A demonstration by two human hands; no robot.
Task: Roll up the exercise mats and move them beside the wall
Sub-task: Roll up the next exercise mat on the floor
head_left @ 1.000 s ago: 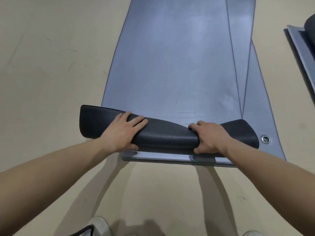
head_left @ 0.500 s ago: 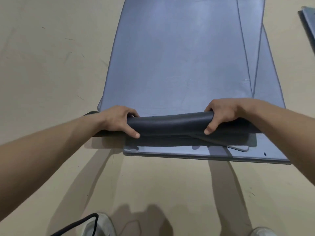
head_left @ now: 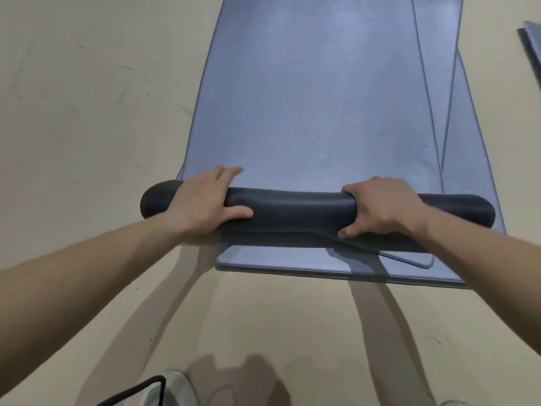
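Note:
A blue-grey exercise mat (head_left: 316,92) lies flat on the beige floor and stretches away from me. Its near end is wound into a dark roll (head_left: 292,210) lying across the mat. My left hand (head_left: 205,203) grips the roll near its left end, thumb in front and fingers reaching over the top. My right hand (head_left: 380,208) is wrapped around the roll right of centre. Beneath this mat lie two more flat mats (head_left: 292,263), their near edges showing in front of the roll and their right edges fanning out.
Another mat's corner (head_left: 531,42) shows at the right edge. The beige floor (head_left: 87,112) spreads left and in front of me. My shoes (head_left: 172,388) and a dark cord (head_left: 131,389) sit at the bottom of the view.
The mat's folded-over near end has been turned into a tighter, rounder roll, which has moved a little further along the mat. Both hands shifted their hold from the flap onto the roll.

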